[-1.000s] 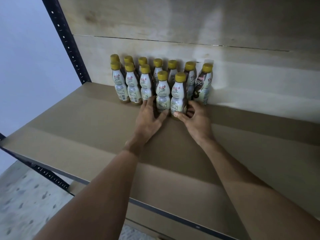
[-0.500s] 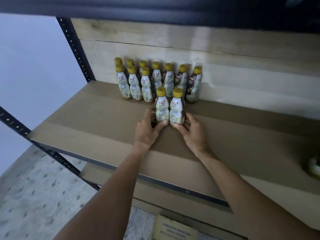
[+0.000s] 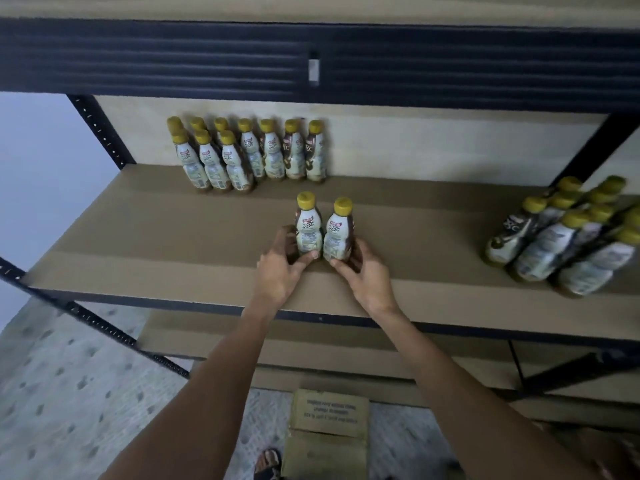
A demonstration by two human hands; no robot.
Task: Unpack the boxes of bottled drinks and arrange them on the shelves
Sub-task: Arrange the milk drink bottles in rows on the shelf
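Two yellow-capped drink bottles stand side by side in the middle of the brown shelf board [image 3: 138,237]. My left hand [image 3: 282,268] grips the left bottle [image 3: 307,225] low down, and my right hand [image 3: 363,271] grips the right bottle [image 3: 338,230] the same way. Several matching bottles stand in two rows [image 3: 249,154] against the back panel. Another cluster of the same bottles [image 3: 568,237] stands at the right end of the shelf.
A dark metal beam of the upper shelf [image 3: 173,60] runs across overhead. Black uprights stand at left [image 3: 100,129] and right [image 3: 588,147]. A closed cardboard box [image 3: 327,434] lies on the speckled floor below, beside a sandalled foot [image 3: 266,462].
Both hands have drawn the two front bottles away from the back rows toward the shelf's front. My view has pulled back, revealing the upper beam, the right cluster and the box.
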